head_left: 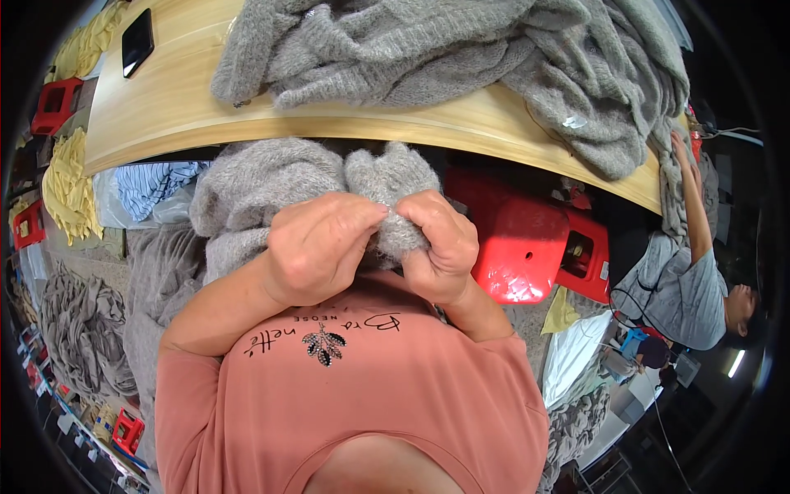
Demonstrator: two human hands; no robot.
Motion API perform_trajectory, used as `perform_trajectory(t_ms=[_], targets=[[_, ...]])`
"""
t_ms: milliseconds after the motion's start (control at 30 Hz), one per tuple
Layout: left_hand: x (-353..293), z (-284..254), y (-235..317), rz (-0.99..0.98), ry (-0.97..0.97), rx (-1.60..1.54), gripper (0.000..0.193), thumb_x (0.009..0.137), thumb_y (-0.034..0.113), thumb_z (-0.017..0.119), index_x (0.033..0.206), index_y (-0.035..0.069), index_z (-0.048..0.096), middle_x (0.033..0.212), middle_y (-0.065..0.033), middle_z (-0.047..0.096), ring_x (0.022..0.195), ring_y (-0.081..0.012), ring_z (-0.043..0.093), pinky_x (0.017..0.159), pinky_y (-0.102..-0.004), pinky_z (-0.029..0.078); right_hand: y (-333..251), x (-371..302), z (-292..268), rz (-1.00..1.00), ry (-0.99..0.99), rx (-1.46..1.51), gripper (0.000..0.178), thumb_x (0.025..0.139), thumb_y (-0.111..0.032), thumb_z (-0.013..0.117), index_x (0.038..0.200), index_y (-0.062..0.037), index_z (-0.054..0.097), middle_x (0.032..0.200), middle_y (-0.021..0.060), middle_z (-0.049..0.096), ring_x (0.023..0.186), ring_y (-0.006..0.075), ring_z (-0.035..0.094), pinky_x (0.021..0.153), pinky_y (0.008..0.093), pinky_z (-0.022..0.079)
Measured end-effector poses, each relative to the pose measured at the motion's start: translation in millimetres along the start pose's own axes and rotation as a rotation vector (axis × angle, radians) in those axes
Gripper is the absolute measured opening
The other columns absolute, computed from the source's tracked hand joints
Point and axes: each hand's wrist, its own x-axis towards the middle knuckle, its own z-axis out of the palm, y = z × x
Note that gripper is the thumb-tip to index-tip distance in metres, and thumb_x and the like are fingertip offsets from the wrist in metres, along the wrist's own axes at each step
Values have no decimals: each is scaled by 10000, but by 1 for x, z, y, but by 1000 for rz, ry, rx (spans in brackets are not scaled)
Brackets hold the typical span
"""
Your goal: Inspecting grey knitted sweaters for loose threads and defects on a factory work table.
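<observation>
A fuzzy grey knit garment [271,177] lies bunched over my lap, below the table's near edge. My left hand [321,247] is closed in a pinch on the knit, thumb and forefinger together. Just beside it, my right hand [438,247] grips a raised fold of the same garment between thumb and fingers. The two sets of fingertips almost meet. Whether a small thing such as a needle or thread sits between them is too fine to make out.
More grey knitwear [411,58] is heaped on the wooden table [164,107], near a black phone [137,43]. A red plastic stool [518,255] stands at right. Beyond it another person [679,280] touches hanging knitwear. Yellow cloth [70,189] and grey piles [82,329] lie at left.
</observation>
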Motion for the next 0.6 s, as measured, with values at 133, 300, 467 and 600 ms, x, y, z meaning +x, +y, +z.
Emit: perform_trajectory(t_ms=[133, 300, 467, 600], targets=[[4, -2, 2, -145, -33, -145, 194, 625, -100, 595, 788, 4, 591, 677, -104, 594, 553, -199, 582, 468, -263, 456, -1, -3, 2, -2, 29, 4, 367, 491, 111, 450, 845, 56, 531, 718, 140, 550, 594, 254, 532, 554, 299, 451], [6, -5, 3, -270, -74, -245, 192, 610, -105, 580, 760, 15, 592, 681, -98, 599, 561, -186, 583, 497, -254, 459, 1, -3, 3, -69, 52, -60, 383, 466, 80, 473, 844, 56, 531, 723, 152, 554, 589, 265, 537, 546, 305, 453], [5, -1, 1, -249, -23, -233, 188, 605, -110, 577, 749, 10, 587, 679, -102, 596, 556, -189, 581, 489, -256, 458, -1, 1, 1, -147, 36, -90, 408, 433, 39, 480, 837, 64, 524, 703, 165, 544, 565, 279, 537, 513, 312, 453], [1, 1, 3, -207, 2, -159, 177, 606, -120, 563, 732, 4, 573, 665, -107, 585, 549, -197, 577, 474, -263, 455, -5, 2, 2, -209, 61, -161, 398, 429, 55, 495, 826, 66, 529, 680, 150, 530, 535, 274, 530, 440, 312, 433]])
